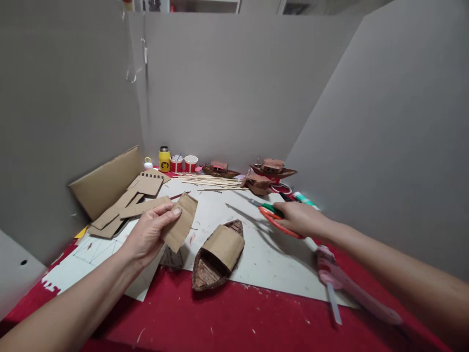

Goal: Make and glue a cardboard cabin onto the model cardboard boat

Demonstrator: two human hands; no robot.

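My left hand (156, 227) pinches a bent piece of brown cardboard (182, 222) between thumb and fingers, raised above the table. My right hand (298, 217) grips scissors (269, 212) with orange and green handles; their blades point left and stand apart. Between the hands, a model boat (205, 274) with a brown hull sits at the front edge of the white sheet. A curved cardboard roof (223, 247) covers its middle. Just left of the boat, partly hidden behind the cardboard piece, is a small dark object (171, 259) that I cannot make out.
Cardboard scraps (128, 205) lie at left beside a leaning cardboard panel (106, 183). Thin wooden sticks (212, 182), paper cups (191, 164), a yellow bottle (164, 160) and finished-looking boats (273, 168) stand at the back. A pink glue gun (330, 269) lies at right. Grey partitions (227, 88) enclose the table.
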